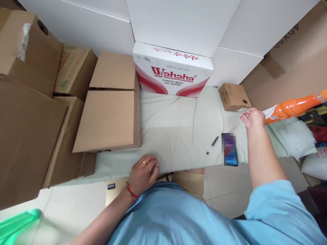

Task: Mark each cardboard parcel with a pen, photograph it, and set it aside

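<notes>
- Your right hand (253, 118) hangs at the right side, half open, fingers loosely bent and parted; you cannot tell whether it has hold of anything.
- The orange bottle (297, 108) is just right of that hand, its white-labelled end by your wrist; whether the two touch is unclear.
- The small carton (235, 97) sits just beyond your right fingertips, on the far right.
- Your left hand (144, 170) rests curled at the near edge of the pale cloth (171, 136); you cannot see whether something is inside.
- A pen (212, 145) lies left of your phone (231, 160), both near right.
- The Wahaha box (173, 76) stands far centre; a brown box (109, 117) sits left.
</notes>
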A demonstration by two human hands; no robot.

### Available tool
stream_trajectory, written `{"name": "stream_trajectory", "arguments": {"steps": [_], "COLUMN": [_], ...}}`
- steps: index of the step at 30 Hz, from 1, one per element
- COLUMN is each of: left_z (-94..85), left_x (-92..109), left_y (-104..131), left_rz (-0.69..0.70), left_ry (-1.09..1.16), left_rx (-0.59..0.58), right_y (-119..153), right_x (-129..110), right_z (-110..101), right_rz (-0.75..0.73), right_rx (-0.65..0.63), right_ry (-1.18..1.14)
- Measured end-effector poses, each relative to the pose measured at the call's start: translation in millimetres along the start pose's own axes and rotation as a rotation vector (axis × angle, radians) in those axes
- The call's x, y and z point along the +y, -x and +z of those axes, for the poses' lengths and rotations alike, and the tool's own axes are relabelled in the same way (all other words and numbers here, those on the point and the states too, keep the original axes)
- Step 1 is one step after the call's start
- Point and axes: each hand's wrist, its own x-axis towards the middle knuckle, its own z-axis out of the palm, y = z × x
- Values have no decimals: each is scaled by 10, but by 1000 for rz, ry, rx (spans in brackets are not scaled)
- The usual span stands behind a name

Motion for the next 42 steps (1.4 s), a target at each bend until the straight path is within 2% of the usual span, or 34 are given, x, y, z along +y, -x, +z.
{"name": "stream_trajectory", "arguments": {"steps": [4,7,9,11,14,17,20,23,27,30,33,37,42], "left_z": [-128,-359,-538,-689,-793,-746,-649,-596,-584,-575,-576,-617,-625], "left_x": [39,43,28,6,-24,-34,-29,-37,-105,-175,-221,-245,-289], "left_y": [-11,-38,-73,-116,-139,-43,148,298,282,176,114,124,147], "left_rz": [19,24,12,-34,-157,-313,-550,-837,-1130,-1245,-1243,-1198,-1166], "left_ry": [105,96,29,-43,-54,85,246,353,655,878,955,1030,1065], "left_rx": [35,104,204,352,554,643,677,651,575,657,714,648,488], "right_y": [774,1403,1717,1926,2116,2299,2553,2848,3209,3384,3424,3307,3231], "right_x": [209,356,405,403,305,104,-178,-493,-815,-897,-871,-789,-626], "right_z": [-61,-128,-116,-24,259,639,1012,1327,1654,1795,1798,1638,1428], "right_rz": [-26,-20,0,17,25,28,22,-23,-62,-3,102,229,513], "right_rx": [-33,-192,-301,-399,-556,-750,-944,-1105,-1146,-1173,-1194,-1187,-1312], "right_ry": [-264,-386,-431,-454,-454,-438,-436,-443,-370,-296,-354,-523,-656]}}
